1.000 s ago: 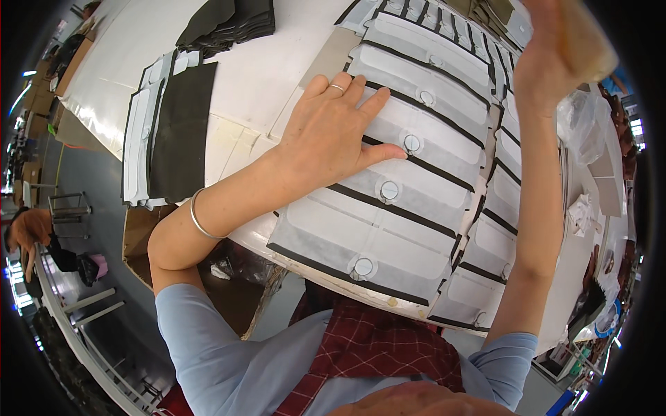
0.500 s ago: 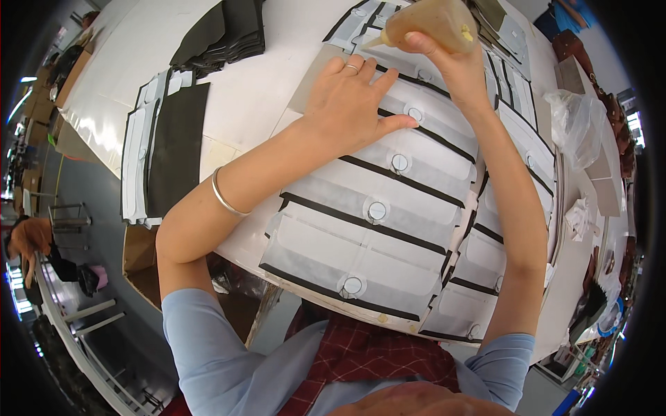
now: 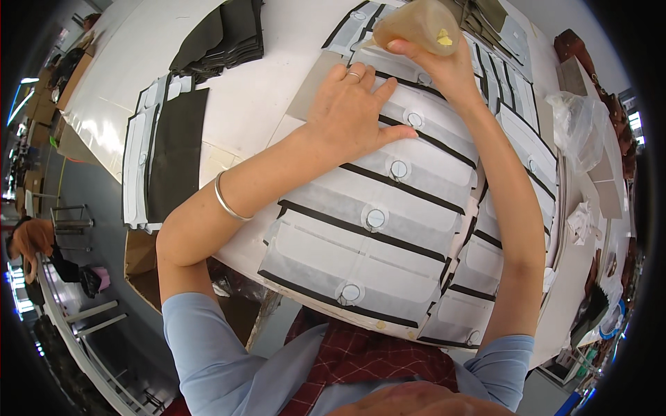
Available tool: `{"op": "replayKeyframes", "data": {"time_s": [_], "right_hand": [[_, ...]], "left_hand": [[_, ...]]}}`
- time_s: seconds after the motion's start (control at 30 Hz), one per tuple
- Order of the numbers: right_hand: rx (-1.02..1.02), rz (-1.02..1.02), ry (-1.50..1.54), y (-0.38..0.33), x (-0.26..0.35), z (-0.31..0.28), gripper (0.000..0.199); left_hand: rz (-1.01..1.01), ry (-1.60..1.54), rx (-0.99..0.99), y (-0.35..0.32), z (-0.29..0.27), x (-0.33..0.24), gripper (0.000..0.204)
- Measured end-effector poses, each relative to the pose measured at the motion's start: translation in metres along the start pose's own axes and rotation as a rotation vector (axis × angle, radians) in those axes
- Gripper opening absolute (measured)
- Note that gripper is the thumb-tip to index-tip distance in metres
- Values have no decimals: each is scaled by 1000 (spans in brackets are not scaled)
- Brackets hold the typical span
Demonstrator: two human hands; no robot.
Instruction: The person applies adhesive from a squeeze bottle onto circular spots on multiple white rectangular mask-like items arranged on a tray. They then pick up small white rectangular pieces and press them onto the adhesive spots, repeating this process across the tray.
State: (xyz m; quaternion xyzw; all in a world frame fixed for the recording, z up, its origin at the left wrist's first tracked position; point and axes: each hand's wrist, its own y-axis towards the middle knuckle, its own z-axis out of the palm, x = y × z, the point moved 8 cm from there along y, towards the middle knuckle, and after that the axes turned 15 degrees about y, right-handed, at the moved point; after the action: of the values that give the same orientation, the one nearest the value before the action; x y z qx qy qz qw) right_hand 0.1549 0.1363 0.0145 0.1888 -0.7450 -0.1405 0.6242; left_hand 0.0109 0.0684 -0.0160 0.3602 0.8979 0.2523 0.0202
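Observation:
Overlapping white panels with black edge strips and round metal discs lie in a column on the table before me. My left hand rests flat on the upper panels, fingers spread, thumb stretched beside a disc. Above the far panels, my right hand grips a translucent, yellowish squeeze bottle. The bottle is tilted, with its narrow nozzle towards the left, just beyond my left fingertips. Whether the tip touches a panel I cannot tell. A second column of similar panels lies partly under my right forearm.
On the white table stand a stack of black pieces at the far left and a black panel with white strips nearer me. To the right are a clear plastic bag and crumpled white paper. A cardboard box sits below the table's left edge.
My right hand has moved the bottle a little to the left, and its base has turned more towards me. My left hand has stayed nearly in place. A blue-clothed person at the upper right has left view.

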Motion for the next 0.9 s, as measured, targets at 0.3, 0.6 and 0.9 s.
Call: {"op": "replayKeyframes", "data": {"time_s": [0.3, 0.6, 0.9], "right_hand": [[282, -213, -99, -1, 15, 24, 54], [-472, -472, 13, 0, 78, -46, 53], [-230, -384, 487, -26, 139, -30, 40]], "left_hand": [[-4, -25, 26, 1, 12, 2, 86], [-14, -32, -12, 4, 10, 5, 77], [-120, 35, -120, -35, -82, 70, 45]]}}
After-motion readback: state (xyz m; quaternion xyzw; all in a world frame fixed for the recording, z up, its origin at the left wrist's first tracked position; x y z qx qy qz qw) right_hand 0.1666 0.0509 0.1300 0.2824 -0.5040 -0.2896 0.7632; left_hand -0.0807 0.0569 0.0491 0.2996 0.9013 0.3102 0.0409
